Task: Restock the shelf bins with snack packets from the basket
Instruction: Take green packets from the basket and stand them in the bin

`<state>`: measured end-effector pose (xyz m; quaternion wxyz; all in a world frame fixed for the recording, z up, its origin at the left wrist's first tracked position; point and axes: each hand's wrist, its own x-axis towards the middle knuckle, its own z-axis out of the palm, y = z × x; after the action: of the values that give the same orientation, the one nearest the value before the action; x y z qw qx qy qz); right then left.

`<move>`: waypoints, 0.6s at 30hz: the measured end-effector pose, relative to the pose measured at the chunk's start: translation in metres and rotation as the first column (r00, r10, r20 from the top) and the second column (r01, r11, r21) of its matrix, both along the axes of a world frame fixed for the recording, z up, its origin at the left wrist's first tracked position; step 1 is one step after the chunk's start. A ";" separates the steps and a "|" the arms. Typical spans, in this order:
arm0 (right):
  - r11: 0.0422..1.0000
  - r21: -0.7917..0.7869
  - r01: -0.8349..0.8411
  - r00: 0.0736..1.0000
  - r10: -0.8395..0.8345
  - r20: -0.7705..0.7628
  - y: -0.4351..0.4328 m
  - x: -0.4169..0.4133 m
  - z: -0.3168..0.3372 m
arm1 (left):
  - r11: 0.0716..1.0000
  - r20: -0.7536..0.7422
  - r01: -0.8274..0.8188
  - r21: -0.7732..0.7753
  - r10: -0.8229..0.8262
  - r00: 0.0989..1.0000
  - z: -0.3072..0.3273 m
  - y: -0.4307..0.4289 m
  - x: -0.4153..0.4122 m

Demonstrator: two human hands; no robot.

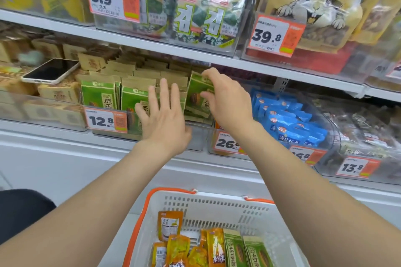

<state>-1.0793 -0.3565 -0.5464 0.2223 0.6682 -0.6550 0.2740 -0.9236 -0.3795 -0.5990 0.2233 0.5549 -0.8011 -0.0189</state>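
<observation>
The basket [217, 204] is cut off at the bottom edge. The left hand [162, 121] hides part of the shelf bin [196, 138], fingers straight and spread, grip released, against standing green packets [97, 93]. The right hand [227, 104] pinches a tilted green packet [196, 97] in that bin. Orange and green snack packets [234, 249] lie in the basket.

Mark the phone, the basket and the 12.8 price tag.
phone [51, 71]: head view, on its dark screen.
basket [217, 212]: head view, on its white back wall.
12.8 price tag [102, 120]: head view, on the printed digits.
</observation>
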 end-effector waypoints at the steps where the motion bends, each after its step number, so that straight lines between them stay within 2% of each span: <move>1: 0.996 0.078 0.039 0.999 -0.037 -0.034 -0.010 0.000 0.001 | 1.000 0.029 0.007 0.006 -0.008 1.000 -0.001 0.000 0.000; 5: 0.899 0.324 0.295 0.954 -0.257 -0.157 -0.043 0.003 0.002 | 0.999 0.092 0.050 0.009 -0.050 0.995 0.003 -0.001 0.000; 8: 0.847 0.363 0.389 0.920 -0.339 -0.197 -0.056 0.011 0.002 | 0.999 0.115 0.044 0.008 -0.045 0.992 0.004 -0.001 0.000; 15: 0.855 0.197 0.480 0.864 -0.421 -0.277 -0.063 0.026 0.006 | 0.998 0.112 0.059 -0.018 -0.057 0.992 0.001 -0.004 0.000; 18: 0.898 0.055 0.437 0.881 -0.415 -0.226 -0.059 0.028 -0.001 | 0.996 0.040 0.052 -0.074 -0.049 0.998 -0.003 -0.002 -0.001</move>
<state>-1.0509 -0.4152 -0.5471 0.3092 0.5433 -0.7725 0.1119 -0.9250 -0.3817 -0.6018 0.2282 0.5259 -0.8192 0.0161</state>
